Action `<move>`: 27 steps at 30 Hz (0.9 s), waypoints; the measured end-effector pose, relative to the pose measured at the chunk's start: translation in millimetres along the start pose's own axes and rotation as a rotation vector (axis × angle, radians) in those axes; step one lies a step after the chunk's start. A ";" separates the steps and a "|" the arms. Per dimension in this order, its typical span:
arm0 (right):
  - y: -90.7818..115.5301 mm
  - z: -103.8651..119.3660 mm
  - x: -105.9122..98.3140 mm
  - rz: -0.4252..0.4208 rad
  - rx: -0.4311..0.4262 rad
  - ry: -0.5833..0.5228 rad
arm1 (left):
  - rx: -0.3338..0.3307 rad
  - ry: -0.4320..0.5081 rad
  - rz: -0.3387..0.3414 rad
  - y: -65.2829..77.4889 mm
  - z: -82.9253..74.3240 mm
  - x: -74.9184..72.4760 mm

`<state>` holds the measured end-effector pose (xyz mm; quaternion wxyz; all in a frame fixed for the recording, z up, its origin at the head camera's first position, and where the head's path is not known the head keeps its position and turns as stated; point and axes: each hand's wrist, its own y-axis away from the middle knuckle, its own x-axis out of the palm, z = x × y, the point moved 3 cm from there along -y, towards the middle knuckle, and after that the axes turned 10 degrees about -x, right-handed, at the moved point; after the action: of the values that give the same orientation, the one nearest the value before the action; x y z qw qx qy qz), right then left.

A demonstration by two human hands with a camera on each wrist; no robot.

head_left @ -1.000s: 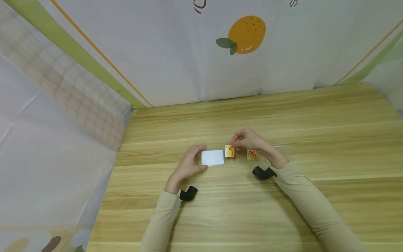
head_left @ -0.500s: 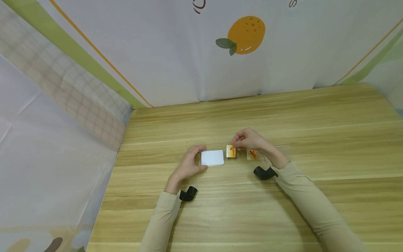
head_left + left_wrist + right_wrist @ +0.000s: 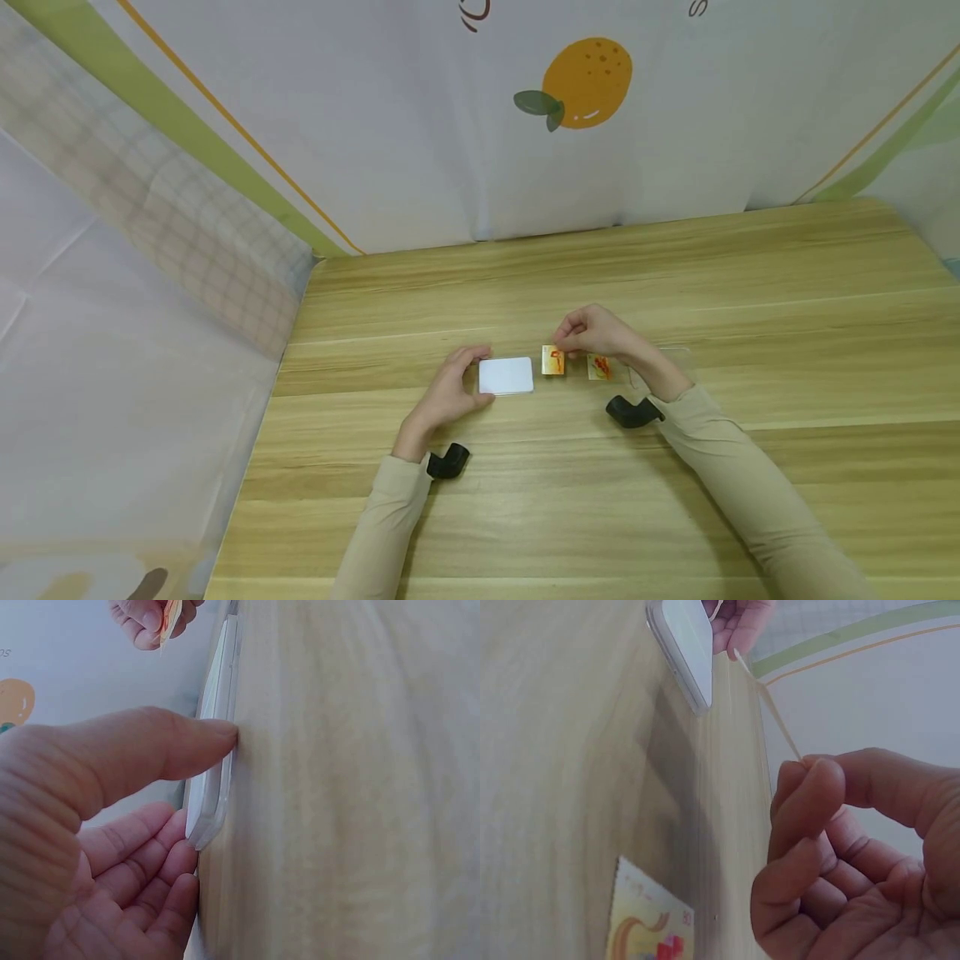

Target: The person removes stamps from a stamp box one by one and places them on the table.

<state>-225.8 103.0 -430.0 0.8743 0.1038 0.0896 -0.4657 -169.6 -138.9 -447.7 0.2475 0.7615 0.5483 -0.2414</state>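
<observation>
A thin postage stamp with an orange and yellow print is pinched between thumb and fingertip of my right hand. The right wrist view shows this stamp edge-on, raised above the table. My left hand holds a flat, white-topped clear case by its sides. In the left wrist view the thumb lies against one edge of the case, with the fingers at its other side. Another stamp, red and yellow with a perforated edge, lies on the table below the right hand.
A clear plastic piece lies partly hidden by the right forearm. Black wrist mounts hang at both cuffs. The wooden table meets a printed cloth backdrop at its far edge.
My right hand has shifted slightly to the right with its stamp, widening the gap to the white-topped case. The left hand, case and other stamp stay about where they were.
</observation>
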 end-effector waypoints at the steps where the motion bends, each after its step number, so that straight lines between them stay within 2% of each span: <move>1: 0.0 -0.4 -0.1 0.000 0.001 -0.001 | 0.002 -0.002 -0.001 0.0 0.1 0.0; 16: 1.6 -3.3 -2.1 0.002 0.006 0.033 | 0.010 -0.011 0.000 0.0 1.3 0.1; 27: 2.5 -4.1 -2.7 0.004 0.030 0.017 | 0.009 -0.007 0.002 -1.0 1.5 -0.2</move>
<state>-225.4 107.7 -433.0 0.8727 0.1209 0.0899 -0.4645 -170.8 -139.8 -448.9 0.2463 0.7623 0.5455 -0.2464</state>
